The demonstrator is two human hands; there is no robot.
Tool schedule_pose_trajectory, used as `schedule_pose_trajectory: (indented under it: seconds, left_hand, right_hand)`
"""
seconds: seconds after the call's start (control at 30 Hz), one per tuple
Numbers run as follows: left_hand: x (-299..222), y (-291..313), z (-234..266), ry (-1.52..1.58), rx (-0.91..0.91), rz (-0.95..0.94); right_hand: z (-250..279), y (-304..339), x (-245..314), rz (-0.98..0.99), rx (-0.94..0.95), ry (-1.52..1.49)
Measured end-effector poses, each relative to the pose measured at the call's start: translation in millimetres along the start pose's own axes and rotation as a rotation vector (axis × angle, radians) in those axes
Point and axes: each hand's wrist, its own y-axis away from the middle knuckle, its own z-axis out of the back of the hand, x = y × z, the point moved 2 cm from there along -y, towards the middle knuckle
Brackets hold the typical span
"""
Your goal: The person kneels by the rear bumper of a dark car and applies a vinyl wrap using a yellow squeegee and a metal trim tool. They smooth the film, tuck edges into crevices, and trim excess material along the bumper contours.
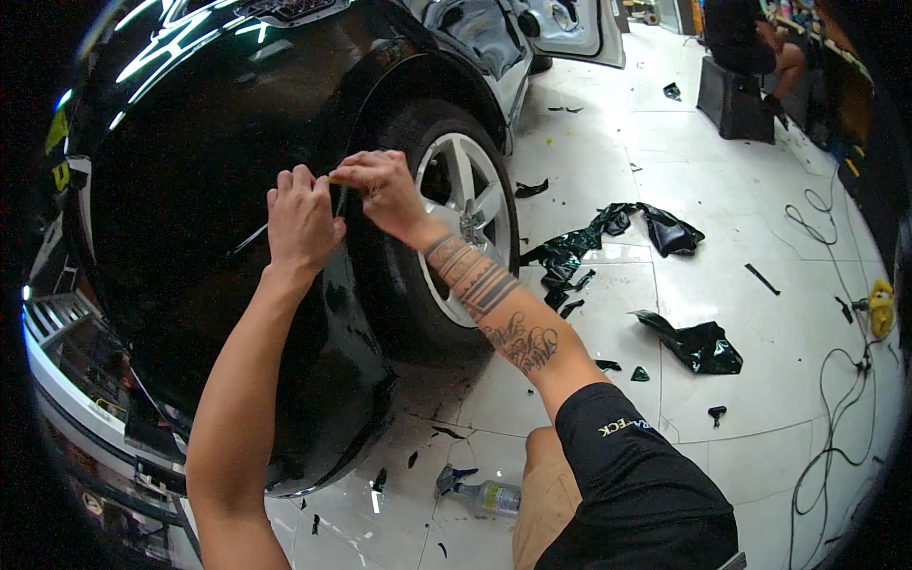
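Observation:
My left hand [302, 220] is closed against the glossy black car body panel [209, 152], at the edge of the wheel arch. Its fingers are curled, and whatever they pinch is hidden. Just to its right, my right hand [382, 190] reaches in front of the tyre [380, 256]. A small, thin yellow piece [336, 180] sticks out of its pinched fingertips toward the left hand; its kind is too small to make out. Behind the right wrist is the silver spoked wheel [465, 180].
Crumpled black film [698, 347] and smaller scraps lie on the white tiled floor. A spray bottle [489, 496] rests on its side by my knee. Cables [826, 399] and a yellow device [882, 309] are at right. Another person [741, 38] sits on a dark stool [731, 100] at back right.

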Motion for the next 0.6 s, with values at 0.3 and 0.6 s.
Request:
schedule_pose_trajectory:
  seconds: [0.3,0.6]
  left_hand:
    - [7,-4,1,0.073,0.024,-0.024]
    - [15,-5,-11,0.210,-0.146,-0.087]
  right_hand:
    - [33,-43,-18,-0.045,0.076,-0.030]
    - [-5,32,42,0.049,-0.111,0.119]
